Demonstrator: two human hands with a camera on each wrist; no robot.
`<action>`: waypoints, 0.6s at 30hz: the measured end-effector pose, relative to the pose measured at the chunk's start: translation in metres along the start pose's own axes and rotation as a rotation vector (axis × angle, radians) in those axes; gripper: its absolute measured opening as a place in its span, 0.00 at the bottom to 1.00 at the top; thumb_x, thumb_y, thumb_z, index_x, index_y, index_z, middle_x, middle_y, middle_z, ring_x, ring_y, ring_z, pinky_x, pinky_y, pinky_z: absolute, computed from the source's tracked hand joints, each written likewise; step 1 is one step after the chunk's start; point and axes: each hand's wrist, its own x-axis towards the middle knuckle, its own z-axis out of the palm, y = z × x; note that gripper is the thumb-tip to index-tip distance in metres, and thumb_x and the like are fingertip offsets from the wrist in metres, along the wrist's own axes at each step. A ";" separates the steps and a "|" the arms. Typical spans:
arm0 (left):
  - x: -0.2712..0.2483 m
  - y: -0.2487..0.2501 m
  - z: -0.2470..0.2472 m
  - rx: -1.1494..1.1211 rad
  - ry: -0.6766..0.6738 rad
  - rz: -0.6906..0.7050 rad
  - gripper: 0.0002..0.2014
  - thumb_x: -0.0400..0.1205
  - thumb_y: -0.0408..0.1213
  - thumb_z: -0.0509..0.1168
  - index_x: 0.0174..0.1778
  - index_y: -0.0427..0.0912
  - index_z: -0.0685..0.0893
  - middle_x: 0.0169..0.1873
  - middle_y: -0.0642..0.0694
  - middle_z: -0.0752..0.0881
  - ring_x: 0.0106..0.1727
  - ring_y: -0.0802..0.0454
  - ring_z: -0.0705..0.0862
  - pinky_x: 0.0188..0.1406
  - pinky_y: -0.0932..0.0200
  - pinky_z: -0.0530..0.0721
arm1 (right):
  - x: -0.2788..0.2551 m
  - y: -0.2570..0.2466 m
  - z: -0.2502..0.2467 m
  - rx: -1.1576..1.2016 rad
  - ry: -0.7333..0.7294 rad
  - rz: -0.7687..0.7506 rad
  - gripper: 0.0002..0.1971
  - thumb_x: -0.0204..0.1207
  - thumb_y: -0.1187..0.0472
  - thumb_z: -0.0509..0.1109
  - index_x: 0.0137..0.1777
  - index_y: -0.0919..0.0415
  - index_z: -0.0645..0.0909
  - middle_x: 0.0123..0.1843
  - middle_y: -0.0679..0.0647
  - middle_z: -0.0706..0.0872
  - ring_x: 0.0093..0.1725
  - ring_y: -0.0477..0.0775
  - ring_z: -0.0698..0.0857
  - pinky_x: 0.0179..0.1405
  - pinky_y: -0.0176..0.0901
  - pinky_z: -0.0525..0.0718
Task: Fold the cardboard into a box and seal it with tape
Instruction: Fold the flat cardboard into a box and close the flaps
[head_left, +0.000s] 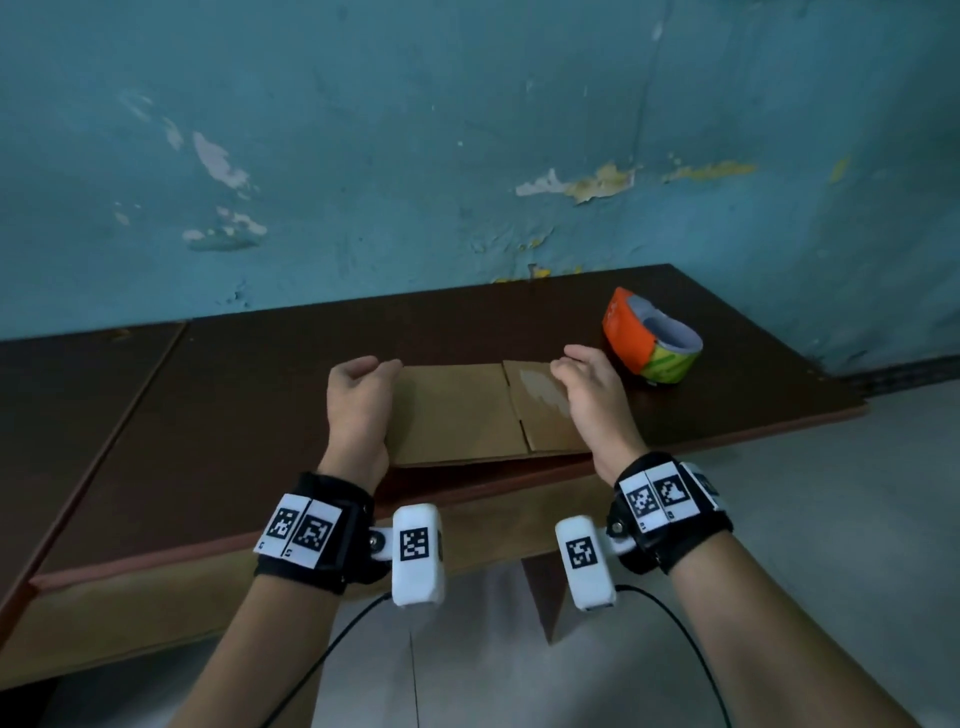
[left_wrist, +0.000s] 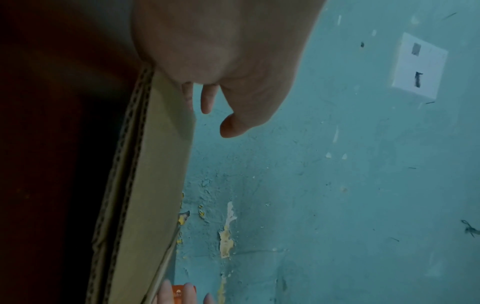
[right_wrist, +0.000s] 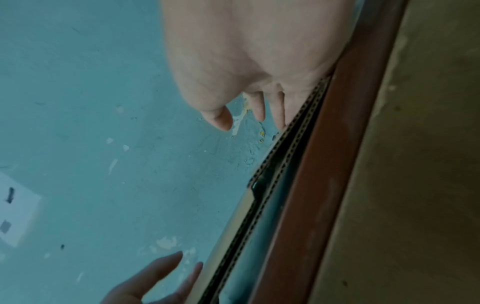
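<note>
A flattened brown cardboard (head_left: 457, 410) lies on the dark brown table (head_left: 234, 415) near its front edge, with a pale scuffed patch on its right flap. My left hand (head_left: 363, 384) rests against the cardboard's left edge, fingers loosely curled and holding nothing. My right hand (head_left: 582, 374) rests on the right flap in the same relaxed way. In the left wrist view the heel of my left hand (left_wrist: 221, 61) touches the cardboard (left_wrist: 155, 164). The right wrist view shows my right hand (right_wrist: 254, 51) beside the cardboard's corrugated edge (right_wrist: 283, 156). An orange and green tape roll (head_left: 652, 345) sits behind my right hand.
A peeling blue wall (head_left: 467, 130) rises right behind the table. A seam in the tabletop (head_left: 130, 405) runs front to back at the left. The table's right corner (head_left: 857, 405) ends near grey floor (head_left: 831, 519). Cables hang from both wrist cameras.
</note>
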 end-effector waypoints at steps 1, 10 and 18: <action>0.002 -0.001 0.001 -0.008 -0.012 -0.017 0.21 0.86 0.45 0.71 0.73 0.48 0.76 0.61 0.49 0.78 0.61 0.50 0.79 0.61 0.48 0.81 | 0.001 -0.001 0.003 0.008 0.007 0.007 0.21 0.85 0.54 0.67 0.78 0.54 0.75 0.73 0.50 0.82 0.68 0.46 0.80 0.65 0.41 0.75; 0.003 0.010 0.005 -0.086 -0.187 -0.013 0.15 0.86 0.47 0.71 0.66 0.44 0.87 0.50 0.46 0.91 0.41 0.55 0.91 0.27 0.62 0.86 | 0.008 -0.012 0.018 0.113 0.067 -0.074 0.23 0.86 0.55 0.67 0.79 0.55 0.75 0.75 0.49 0.80 0.72 0.45 0.79 0.72 0.41 0.76; -0.007 0.011 -0.001 0.037 -0.169 0.477 0.13 0.87 0.48 0.70 0.63 0.46 0.83 0.56 0.50 0.89 0.49 0.65 0.88 0.40 0.68 0.86 | -0.002 -0.020 0.019 0.266 0.026 -0.263 0.29 0.78 0.49 0.64 0.80 0.50 0.72 0.78 0.52 0.79 0.77 0.46 0.79 0.80 0.53 0.74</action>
